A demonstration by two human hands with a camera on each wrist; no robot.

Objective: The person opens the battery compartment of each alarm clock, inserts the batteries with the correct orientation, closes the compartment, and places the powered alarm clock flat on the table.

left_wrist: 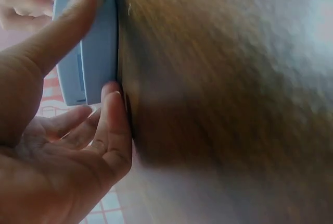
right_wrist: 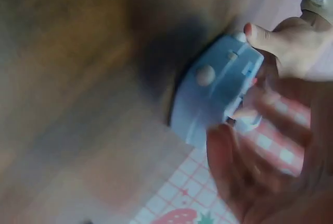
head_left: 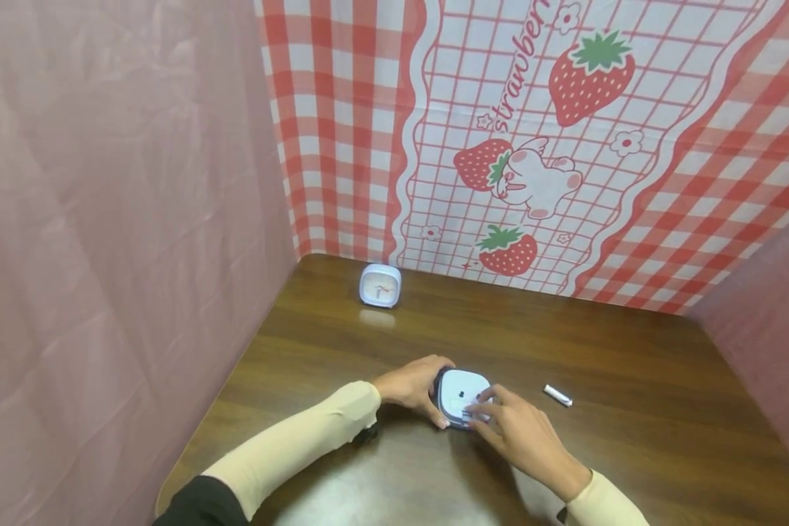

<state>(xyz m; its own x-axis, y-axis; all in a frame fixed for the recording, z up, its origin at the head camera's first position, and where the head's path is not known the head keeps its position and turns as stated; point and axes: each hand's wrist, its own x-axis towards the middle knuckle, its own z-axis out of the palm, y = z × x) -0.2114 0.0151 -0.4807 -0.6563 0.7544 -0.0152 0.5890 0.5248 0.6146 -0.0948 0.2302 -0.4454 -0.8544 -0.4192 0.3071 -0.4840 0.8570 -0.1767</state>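
A light blue-white alarm clock lies face down on the wooden table, its back with small dark knobs turned up. My left hand grips it by the sides, and in the left wrist view the thumb presses the near edge while the fingers hold the far one. Over the lower right of the back is my right hand, its loosely bent fingers touching near the battery compartment. The right wrist view shows the clock's underside with a round foot. Whether the right fingertips pinch anything is hidden.
A second alarm clock stands upright at the table's back left. To the right of the hands lies a small white cylinder. A pink curtain hangs on the left, and a strawberry-print cloth covers the back.
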